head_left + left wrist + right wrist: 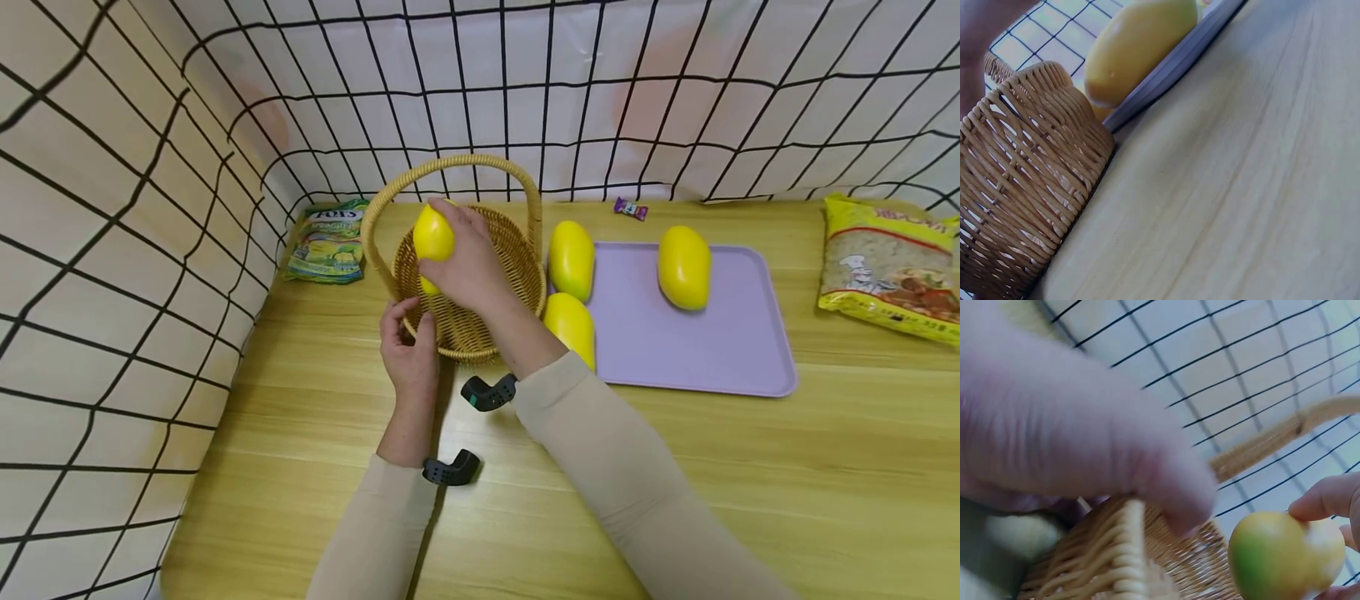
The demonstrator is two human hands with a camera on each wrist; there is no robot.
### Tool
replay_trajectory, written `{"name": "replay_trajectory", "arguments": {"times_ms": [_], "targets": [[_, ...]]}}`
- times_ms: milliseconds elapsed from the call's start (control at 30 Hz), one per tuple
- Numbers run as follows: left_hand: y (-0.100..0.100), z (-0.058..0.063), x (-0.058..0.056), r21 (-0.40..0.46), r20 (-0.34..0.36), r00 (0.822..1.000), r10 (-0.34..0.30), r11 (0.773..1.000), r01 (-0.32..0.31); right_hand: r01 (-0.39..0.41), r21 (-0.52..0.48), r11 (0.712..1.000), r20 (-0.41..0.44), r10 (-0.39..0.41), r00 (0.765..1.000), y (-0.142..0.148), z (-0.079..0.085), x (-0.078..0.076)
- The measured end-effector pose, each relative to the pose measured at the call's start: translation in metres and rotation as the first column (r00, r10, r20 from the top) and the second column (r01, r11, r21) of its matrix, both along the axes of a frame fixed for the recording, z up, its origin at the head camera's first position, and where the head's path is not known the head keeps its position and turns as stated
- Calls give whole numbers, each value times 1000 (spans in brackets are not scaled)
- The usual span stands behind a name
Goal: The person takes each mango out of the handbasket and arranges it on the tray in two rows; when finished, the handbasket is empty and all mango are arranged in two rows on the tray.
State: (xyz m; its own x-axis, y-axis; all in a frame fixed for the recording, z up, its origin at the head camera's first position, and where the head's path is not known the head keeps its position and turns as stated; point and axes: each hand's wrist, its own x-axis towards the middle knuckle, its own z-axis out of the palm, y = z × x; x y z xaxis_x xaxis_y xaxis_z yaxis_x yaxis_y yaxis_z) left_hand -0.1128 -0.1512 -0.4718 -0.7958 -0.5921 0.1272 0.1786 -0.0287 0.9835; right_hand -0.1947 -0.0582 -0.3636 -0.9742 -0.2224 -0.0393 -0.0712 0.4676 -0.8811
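Note:
My right hand holds a yellow mango over the woven basket, beneath its arched handle. In the right wrist view, the mango shows a green patch on its end. At the basket's front left rim, my left hand grips the wicker, its thumb at the front. A bit of yellow shows below my right thumb; I cannot tell whether it is the same mango. Two mangoes, one behind and one in front, lie at the left edge of the lilac tray. Another mango lies on the tray.
A green candy bag lies left of the basket. Behind the tray is a small purple wrapped candy. A yellow food bag lies at the far right. Black wire grid rises along the back and left of the wooden table.

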Motion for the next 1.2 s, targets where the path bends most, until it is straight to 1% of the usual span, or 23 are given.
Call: {"name": "replay_trajectory", "arguments": {"times_ms": [133,267,367,500,633,800,933,1033,1133,1200], "targets": [[-1,0,1,-2,10,1000,-8,1000,8,-27,-35,999,-47,26,999,7,9,12],[-2,1,2,-31,30,1000,-7,999,8,-69,-52,996,-87,64,994,19,18,24],[-2,1,2,-37,36,999,-7,999,9,-105,-62,993,-99,99,990,30,24,33],[-2,1,2,-24,30,999,-15,1000,15,-146,-59,988,-112,138,984,46,32,44],[-1,0,2,-15,23,1000,-17,1000,17,-160,-56,986,-115,153,982,62,37,57],[0,1,3,0,29,999,-27,1000,27,-170,-106,980,-93,160,983,82,36,67],[0,1,3,-7,34,999,-17,1000,17,-192,-201,961,-113,172,979,97,29,70],[0,2,2,-4,24,1000,-13,1000,13,-183,-265,947,-114,158,981,107,24,71],[1,2,2,4,19,1000,-15,1000,15,-142,-268,953,-92,121,988,117,21,72],[1,1,2,7,17,1000,-13,1000,13,-107,-243,964,-75,91,993,124,20,72]]}}
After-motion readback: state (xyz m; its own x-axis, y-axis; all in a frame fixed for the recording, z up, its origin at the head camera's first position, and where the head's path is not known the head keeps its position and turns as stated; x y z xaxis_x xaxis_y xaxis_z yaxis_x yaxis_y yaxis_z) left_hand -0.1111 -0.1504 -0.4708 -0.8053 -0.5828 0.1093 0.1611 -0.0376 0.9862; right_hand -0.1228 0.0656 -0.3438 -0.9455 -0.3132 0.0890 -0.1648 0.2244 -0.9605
